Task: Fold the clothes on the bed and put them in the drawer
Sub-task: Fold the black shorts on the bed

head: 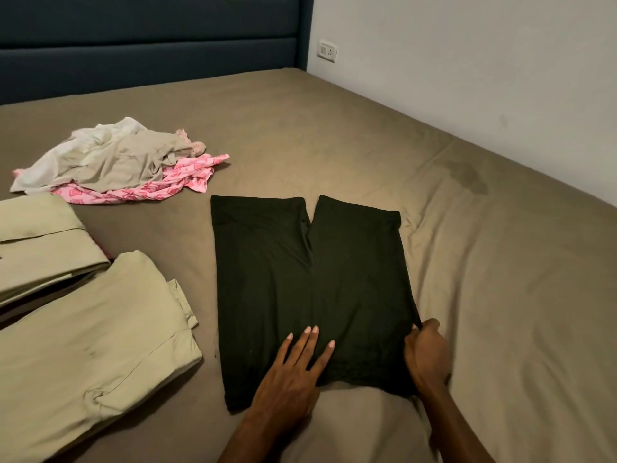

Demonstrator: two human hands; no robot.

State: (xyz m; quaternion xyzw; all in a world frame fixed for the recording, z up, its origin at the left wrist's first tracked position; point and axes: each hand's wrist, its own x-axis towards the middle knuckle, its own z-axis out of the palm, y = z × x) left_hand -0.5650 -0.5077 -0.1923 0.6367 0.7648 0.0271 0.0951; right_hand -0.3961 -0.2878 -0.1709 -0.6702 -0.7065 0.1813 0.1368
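Black pants (310, 289) flat, legs side by side. L hand (293, 372) spread, pressing on; R hand (425, 355) pinching edge. Taupe bed (484, 279), navy headboard (150, 41), white wall (467, 61).

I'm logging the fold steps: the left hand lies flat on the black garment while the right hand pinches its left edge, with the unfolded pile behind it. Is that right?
Not quite. In the head view the right hand pinches the black garment's right edge, not its left. The rest holds: the left hand lies flat on it, and the unfolded pile sits behind, to the left.
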